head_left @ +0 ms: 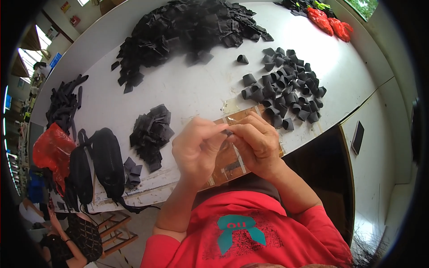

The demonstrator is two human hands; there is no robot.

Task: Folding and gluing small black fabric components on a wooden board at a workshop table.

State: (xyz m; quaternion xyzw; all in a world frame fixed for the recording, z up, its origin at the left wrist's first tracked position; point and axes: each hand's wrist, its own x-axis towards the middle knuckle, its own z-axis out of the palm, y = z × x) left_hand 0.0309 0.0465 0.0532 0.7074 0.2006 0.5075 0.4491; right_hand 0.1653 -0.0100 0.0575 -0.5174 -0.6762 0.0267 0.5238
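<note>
Both hands meet over a brown board point(229, 167) at the table's near edge. My left hand point(196, 145) pinches a small black fabric piece point(228, 132) with thumb and forefinger. Closed on the same piece from the other side is my right hand point(257, 143). Fingers hide most of the piece. A stack of flat black fabric pieces point(152, 134) lies left of my left hand. Beyond my right hand spreads a group of black pieces curled into loops point(288, 87), with one loop point(242, 59) lying apart from them.
A large heap of flat black pieces point(187, 31) covers the far side of the white table point(201, 89). At left lie a black bag point(107, 156), a red plastic bag point(56, 152) and dark strips point(62, 102). Another person point(67, 241) sits at lower left.
</note>
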